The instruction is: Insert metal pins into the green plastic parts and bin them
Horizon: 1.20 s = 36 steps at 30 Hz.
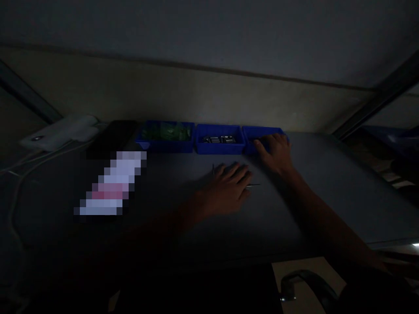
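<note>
My left hand [229, 189] lies palm down on the grey tabletop with its fingers spread. A thin metal rod [253, 185] sticks out from beside its thumb side. Just past the fingertips stands or lies a small dark pin [213, 168]. My right hand [277, 152] reaches over the right blue bin [250, 149], its thumb apart from the fingers. The fingertips dip toward the bin's inside, and the dark contents there are mostly hidden. In the middle blue bin [220, 149] are several small shiny metal cylinders [219, 139].
A left blue bin [170, 147] holds green plastic bags [170, 131]. Further left are a lit, blurred-out screen [111, 183], a black object [114, 135] and a white power strip [60, 133] with cables. A wall runs behind the bins; a chair armrest [304, 279] stands below the table edge.
</note>
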Tool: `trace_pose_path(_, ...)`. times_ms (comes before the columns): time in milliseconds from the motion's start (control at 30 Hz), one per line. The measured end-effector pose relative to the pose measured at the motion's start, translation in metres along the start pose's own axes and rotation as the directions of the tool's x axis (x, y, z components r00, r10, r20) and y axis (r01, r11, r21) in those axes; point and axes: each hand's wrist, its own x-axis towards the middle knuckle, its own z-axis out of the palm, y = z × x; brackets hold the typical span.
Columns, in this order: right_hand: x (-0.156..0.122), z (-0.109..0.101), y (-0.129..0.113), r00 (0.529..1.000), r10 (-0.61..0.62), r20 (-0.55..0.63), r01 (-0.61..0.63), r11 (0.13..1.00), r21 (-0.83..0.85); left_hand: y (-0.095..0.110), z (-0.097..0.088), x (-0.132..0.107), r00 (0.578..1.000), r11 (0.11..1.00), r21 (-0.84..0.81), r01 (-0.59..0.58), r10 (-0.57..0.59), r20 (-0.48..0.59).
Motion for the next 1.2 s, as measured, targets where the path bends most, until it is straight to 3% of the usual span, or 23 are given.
trace_pose_path(133,-0.004,-0.007,-0.019,0.996,-0.090,-0.020,0.091,0.993,0.075,-0.005,0.006,-0.025,0.999,1.000,0.023,0.008,-0.006,-0.050)
trace_pose_path(233,-0.007,-0.018,-0.039,0.983,-0.186,0.011,0.178,0.958,0.224,-0.007,0.006,-0.029,0.997,1.000,0.010,0.011,-0.010,-0.078)
trace_pose_path(367,-0.009,-0.037,-0.059,0.923,-0.313,0.225,0.217,0.905,0.367,-0.022,-0.011,-0.023,0.977,0.997,-0.008,0.072,-0.072,-0.199)
trace_pose_path(433,-0.009,-0.046,-0.056,0.845,-0.313,0.434,0.169,0.926,0.338,-0.038,-0.022,-0.025,0.944,0.986,-0.040,0.164,-0.169,-0.284)
trace_pose_path(533,-0.011,-0.054,-0.040,0.626,-0.239,0.742,0.074,0.966,0.248,-0.064,-0.034,-0.035,0.904,0.949,-0.081,0.306,-0.316,-0.288)
trace_pose_path(567,-0.013,-0.055,-0.034,0.564,-0.248,0.788,0.065,0.964,0.257,-0.071,-0.035,-0.039,0.902,0.937,-0.088,0.338,-0.349,-0.253)
trace_pose_path(633,-0.017,-0.054,-0.025,0.528,-0.291,0.798,0.068,0.951,0.302,-0.079,-0.033,-0.046,0.911,0.926,-0.103,0.363,-0.376,-0.167)
trace_pose_path(733,-0.022,-0.049,-0.030,0.551,-0.308,0.775,0.072,0.944,0.323,-0.079,-0.027,-0.049,0.916,0.917,-0.133,0.376,-0.389,-0.100)
trace_pose_path(900,-0.028,-0.037,-0.056,0.613,-0.369,0.699,0.065,0.905,0.422,-0.074,-0.023,-0.043,0.893,0.898,-0.147,0.415,-0.433,-0.122)
trace_pose_path(1000,-0.032,-0.026,-0.061,0.716,-0.379,0.586,0.061,0.870,0.488,-0.077,-0.024,-0.045,0.910,0.915,-0.173,0.365,-0.390,-0.143)
trace_pose_path(1100,-0.034,-0.014,-0.059,0.843,-0.297,0.449,0.033,0.861,0.508,-0.083,-0.022,-0.049,0.969,0.957,-0.219,0.189,-0.218,-0.119)
trace_pose_path(1200,-0.035,-0.007,-0.058,0.886,-0.223,0.408,-0.005,0.873,0.488,-0.092,-0.020,-0.050,0.986,0.955,-0.279,0.106,-0.137,-0.097)
